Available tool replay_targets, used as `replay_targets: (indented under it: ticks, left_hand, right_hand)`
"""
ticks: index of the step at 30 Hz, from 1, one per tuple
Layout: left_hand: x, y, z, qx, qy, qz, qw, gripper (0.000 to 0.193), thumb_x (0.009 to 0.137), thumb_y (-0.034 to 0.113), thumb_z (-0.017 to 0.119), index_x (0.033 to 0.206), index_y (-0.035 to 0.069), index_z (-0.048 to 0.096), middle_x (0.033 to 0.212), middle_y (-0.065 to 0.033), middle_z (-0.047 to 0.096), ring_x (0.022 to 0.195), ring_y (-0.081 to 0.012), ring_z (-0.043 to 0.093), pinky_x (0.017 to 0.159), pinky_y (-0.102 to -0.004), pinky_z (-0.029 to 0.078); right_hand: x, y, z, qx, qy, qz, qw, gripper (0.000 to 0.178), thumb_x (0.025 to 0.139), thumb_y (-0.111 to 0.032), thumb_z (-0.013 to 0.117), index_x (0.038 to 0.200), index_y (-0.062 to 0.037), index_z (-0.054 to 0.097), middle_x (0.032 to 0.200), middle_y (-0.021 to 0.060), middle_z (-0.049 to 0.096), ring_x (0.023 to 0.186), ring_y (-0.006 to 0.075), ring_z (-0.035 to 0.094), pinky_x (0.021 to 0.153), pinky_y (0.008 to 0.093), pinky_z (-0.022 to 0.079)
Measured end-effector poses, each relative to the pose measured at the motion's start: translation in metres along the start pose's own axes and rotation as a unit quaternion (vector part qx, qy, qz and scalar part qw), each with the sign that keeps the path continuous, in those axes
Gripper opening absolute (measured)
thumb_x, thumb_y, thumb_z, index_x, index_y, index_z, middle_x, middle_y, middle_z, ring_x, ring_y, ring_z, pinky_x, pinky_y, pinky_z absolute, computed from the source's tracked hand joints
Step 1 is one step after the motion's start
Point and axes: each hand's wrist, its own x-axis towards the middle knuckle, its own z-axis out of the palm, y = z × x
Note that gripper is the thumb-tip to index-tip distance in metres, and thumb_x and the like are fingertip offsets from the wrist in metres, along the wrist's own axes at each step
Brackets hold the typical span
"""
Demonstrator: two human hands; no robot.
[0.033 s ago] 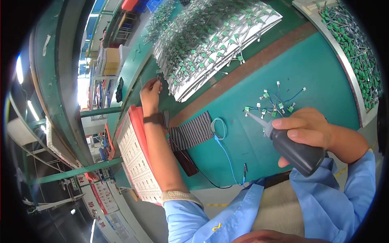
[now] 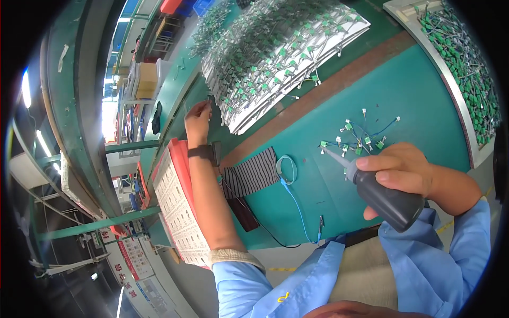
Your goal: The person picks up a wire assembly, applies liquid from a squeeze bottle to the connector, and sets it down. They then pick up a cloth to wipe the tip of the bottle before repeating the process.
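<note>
A black squeeze bottle (image 2: 389, 199) with a long grey nozzle (image 2: 338, 157) is gripped in my right hand (image 2: 405, 169). It is tilted, its tip beside a small group of green connectors with short wires (image 2: 350, 142) on the green mat (image 2: 318, 196). My left hand (image 2: 198, 124) reaches far forward, fingers pinched together at the left edge of a white board (image 2: 347, 33). What those fingers hold is too small to make out. Rows of wired green connectors (image 2: 275, 58) cover the board.
A tray (image 2: 455, 74) heaped with green connectors stands at the right. Near my left forearm lie a striped cloth (image 2: 252, 174), a dark flat object (image 2: 244, 214) and a printed sheet in a red holder (image 2: 183, 212). A blue clip cord with a wrist loop (image 2: 289, 172) rests on the mat.
My left hand has turned slightly at the board's edge, fingers still closed. The right hand and bottle stay almost in place.
</note>
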Motion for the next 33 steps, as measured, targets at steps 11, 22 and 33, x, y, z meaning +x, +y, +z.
replay_targets:
  ticks: [11,22,33]
  left_hand:
    - [0.028,-0.028,0.024,0.048,-0.020,0.056,0.997,0.022,0.087,0.008,0.070,0.107,-0.001,0.073,0.093,-0.0068,0.074,0.084,-0.0119,0.067,0.078,-0.0253,0.051]
    - [-0.041,0.041,0.023,-0.045,0.143,0.120,0.981,0.026,0.090,0.001,0.064,0.115,-0.005,0.065,0.113,-0.0127,0.069,0.103,-0.0215,0.064,0.094,-0.0330,0.049]
    - [-0.252,0.162,0.172,-0.007,-0.271,0.287,0.919,0.021,0.083,0.001,0.071,0.104,0.002,0.068,0.113,-0.0152,0.064,0.098,-0.0321,0.065,0.086,-0.0369,0.052]
  right_hand:
    - [0.002,0.007,0.001,0.012,0.043,0.006,0.999,0.068,0.072,-0.031,0.091,0.121,-0.0051,0.052,0.119,0.0227,0.067,0.064,0.0218,0.068,0.051,0.0284,0.051]
    - [-0.007,0.007,-0.003,0.028,0.060,-0.004,0.998,0.073,0.069,-0.027,0.093,0.124,-0.0071,0.051,0.128,0.0234,0.061,0.082,0.0291,0.072,0.060,0.0317,0.057]
    - [0.004,0.000,0.002,-0.025,0.115,-0.037,0.992,0.063,0.074,-0.022,0.089,0.124,-0.0092,0.054,0.127,0.0205,0.063,0.087,0.0299,0.072,0.065,0.0331,0.059]
